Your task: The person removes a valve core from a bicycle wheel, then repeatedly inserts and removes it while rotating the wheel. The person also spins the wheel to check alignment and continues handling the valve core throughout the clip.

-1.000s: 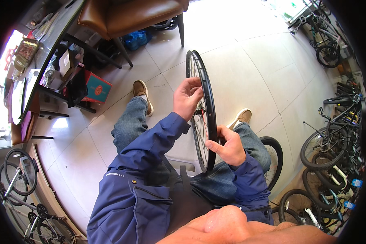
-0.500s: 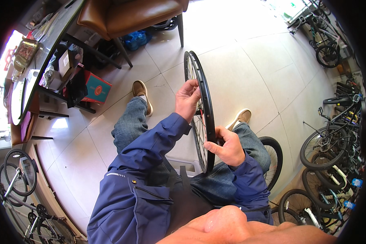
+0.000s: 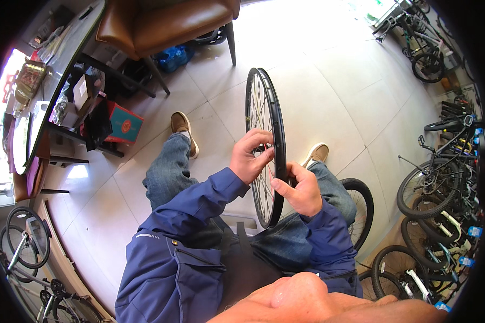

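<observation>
A bare bicycle wheel [image 3: 276, 116], a black rim with thin spokes and no tyre, stands upright between my knees. My left hand [image 3: 251, 156] is on its left side, with fingers curled and pinched among the spokes at the rim's inner edge. What lies between those fingertips is too small to make out. On the near right part of the rim, my right hand [image 3: 302, 189] grips with the thumb on the outer face. The other right fingers are partly hidden behind the rim. The hub is mostly hidden by my left hand.
A tyred wheel [image 3: 361, 212] stands just beyond my right knee. Many bicycles [image 3: 428, 188] crowd the right side, and more [image 3: 27, 242] stand at lower left. A brown leather chair [image 3: 167, 27], a table [image 3: 64, 59] and a red and teal box [image 3: 125, 124] are at upper left.
My left hand has moved nearer to me along the rim, toward my right hand. The right hand keeps its grip, and the wheel's side with its spokes shows more widely.
</observation>
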A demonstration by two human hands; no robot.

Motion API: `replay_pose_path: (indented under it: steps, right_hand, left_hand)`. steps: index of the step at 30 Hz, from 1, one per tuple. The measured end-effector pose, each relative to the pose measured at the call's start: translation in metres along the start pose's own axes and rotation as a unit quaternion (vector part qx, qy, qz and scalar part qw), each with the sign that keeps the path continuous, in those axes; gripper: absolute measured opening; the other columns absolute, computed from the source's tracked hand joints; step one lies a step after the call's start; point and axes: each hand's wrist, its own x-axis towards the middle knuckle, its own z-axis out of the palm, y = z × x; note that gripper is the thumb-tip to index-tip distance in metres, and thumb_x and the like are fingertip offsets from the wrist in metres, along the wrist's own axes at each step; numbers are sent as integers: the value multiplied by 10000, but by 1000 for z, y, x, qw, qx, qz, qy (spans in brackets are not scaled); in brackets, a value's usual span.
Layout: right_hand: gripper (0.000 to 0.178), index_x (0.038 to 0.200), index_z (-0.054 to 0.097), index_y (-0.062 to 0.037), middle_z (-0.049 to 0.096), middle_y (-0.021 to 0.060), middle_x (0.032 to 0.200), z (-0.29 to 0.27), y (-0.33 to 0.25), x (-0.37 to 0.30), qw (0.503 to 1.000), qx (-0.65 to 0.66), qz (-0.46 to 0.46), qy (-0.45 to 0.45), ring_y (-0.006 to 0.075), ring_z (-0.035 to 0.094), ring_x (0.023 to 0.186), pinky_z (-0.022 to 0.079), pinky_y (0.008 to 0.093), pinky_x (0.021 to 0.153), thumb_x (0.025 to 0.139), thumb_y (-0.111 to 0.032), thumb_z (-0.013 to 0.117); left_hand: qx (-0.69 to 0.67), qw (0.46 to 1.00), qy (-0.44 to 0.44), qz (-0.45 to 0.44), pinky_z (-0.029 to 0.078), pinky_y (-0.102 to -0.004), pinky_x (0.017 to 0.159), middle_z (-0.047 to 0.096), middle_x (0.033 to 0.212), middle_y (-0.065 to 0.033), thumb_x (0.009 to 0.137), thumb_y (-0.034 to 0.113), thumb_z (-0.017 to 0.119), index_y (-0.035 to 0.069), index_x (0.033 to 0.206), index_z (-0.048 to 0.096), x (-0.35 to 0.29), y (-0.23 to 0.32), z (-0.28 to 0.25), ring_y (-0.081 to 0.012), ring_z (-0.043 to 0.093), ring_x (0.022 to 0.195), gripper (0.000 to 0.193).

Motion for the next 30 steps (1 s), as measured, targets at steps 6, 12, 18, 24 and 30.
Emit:
replay_pose_path:
  steps: [6, 12, 18, 24, 30]
  right_hand:
    - [287, 1187, 626, 12, 672, 18, 971, 1, -1, 1, 1000, 7, 4, -1, 81, 644, 831, 560, 256, 750, 1022, -162, 784]
    - [302, 1195, 635, 24, 681, 19, 996, 1, -1, 1, 1000, 14, 11, 6, 78, 641, 870, 555, 257, 787, 1012, -156, 794]
    - [330, 1221, 658, 45, 701, 20, 1049, 1, 2, 3, 999, 43, 13, 6, 78, 642, 947, 544, 252, 853, 993, -137, 812]
    - [314, 1230, 661, 41, 698, 10, 1039, 4, -2, 6, 999, 26, 18, 8, 65, 635, 933, 534, 238, 836, 995, -117, 798]
    - [303, 1238, 661, 28, 703, 3, 1027, 7, -11, 13, 999, 39, 3, 9, 52, 636, 930, 529, 226, 834, 997, -104, 786]
  left_hand:
    - [-36, 999, 11, -10, 548, -348, 905, 705, 1108, -98, 961, 60, 795, 13, 1052, 722, -2, -9, 4, -229, 679, 1026, 126]
    - [49, 999, 18, 6, 540, -362, 935, 711, 1142, -107, 955, 53, 788, 37, 1120, 715, -4, -12, 7, -257, 670, 1079, 180]
    - [-41, 998, 43, -18, 536, -367, 973, 712, 1142, -103, 956, 16, 766, 13, 1097, 696, -8, -17, 12, -229, 666, 1092, 157]
    - [-96, 992, 72, -31, 513, -364, 1000, 698, 1132, -82, 968, -9, 748, 17, 1122, 706, -8, -22, 13, -207, 656, 1095, 162]
    - [41, 990, 134, 24, 490, -421, 1040, 715, 1113, -99, 908, 7, 774, 43, 1088, 715, 1, -16, 14, -306, 634, 1159, 193]
